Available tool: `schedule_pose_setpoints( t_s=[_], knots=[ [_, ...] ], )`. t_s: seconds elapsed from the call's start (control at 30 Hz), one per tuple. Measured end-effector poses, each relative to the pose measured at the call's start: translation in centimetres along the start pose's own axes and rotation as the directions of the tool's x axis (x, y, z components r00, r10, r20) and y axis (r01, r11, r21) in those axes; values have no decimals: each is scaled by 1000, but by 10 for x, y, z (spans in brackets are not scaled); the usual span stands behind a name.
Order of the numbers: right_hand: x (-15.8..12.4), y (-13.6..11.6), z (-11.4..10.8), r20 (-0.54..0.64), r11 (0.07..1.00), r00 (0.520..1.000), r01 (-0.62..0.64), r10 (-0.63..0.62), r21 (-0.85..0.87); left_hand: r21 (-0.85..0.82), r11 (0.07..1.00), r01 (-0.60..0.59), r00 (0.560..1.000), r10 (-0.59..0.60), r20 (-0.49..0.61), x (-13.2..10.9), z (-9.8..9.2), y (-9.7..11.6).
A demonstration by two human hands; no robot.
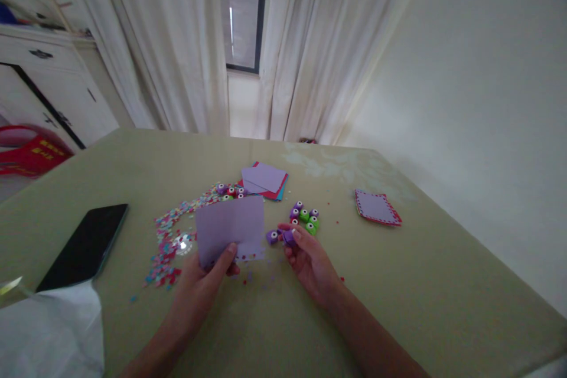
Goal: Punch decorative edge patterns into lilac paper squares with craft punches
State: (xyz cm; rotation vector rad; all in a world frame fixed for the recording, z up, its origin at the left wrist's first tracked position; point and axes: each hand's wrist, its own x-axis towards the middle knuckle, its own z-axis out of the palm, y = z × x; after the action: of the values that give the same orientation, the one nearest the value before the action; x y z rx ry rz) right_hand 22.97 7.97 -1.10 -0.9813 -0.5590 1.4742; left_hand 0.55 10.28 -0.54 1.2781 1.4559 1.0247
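Observation:
My left hand (208,277) pinches the lower edge of a light purple card (230,225), held raised over the table. Small dark shapes run along the card's bottom edge. To its right, my right hand (310,257) has its fingers closed around a small purple punch (289,238). Just left of those fingertips lies another purple punch with an eye (272,237). Purple, green and red eyed punches (304,216) are grouped beyond my right hand. More of them (231,191) sit behind the card, partly hidden by it.
Colourful confetti (168,242) spreads left of the card. A black phone (86,245) and white plastic (53,331) lie further left. Stacked purple, red and blue cards (264,179) are at the back. Cards with a punched border (377,207) lie at the right on the greenish table (398,295).

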Motion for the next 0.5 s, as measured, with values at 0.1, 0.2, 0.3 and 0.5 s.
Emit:
schedule_pose_setpoints(
  t_s=[0.1,0.2,0.3,0.5],
  knots=[
    [-2,-2,-1,-37,1000,999,-8,8,-17,43,999,-11,1000,11,14,-2,-1,-1],
    [-4,-3,-2,-33,999,999,-6,5,-40,67,998,-12,1000,10,30,-5,0,-2],
    [-6,-3,-2,-1,997,1000,-6,6,-78,64,997,30,998,-33,49,-8,3,-1],
    [-8,-2,-2,72,975,995,83,-70,-207,101,995,8,996,-17,89,-8,5,0]
  ],
)
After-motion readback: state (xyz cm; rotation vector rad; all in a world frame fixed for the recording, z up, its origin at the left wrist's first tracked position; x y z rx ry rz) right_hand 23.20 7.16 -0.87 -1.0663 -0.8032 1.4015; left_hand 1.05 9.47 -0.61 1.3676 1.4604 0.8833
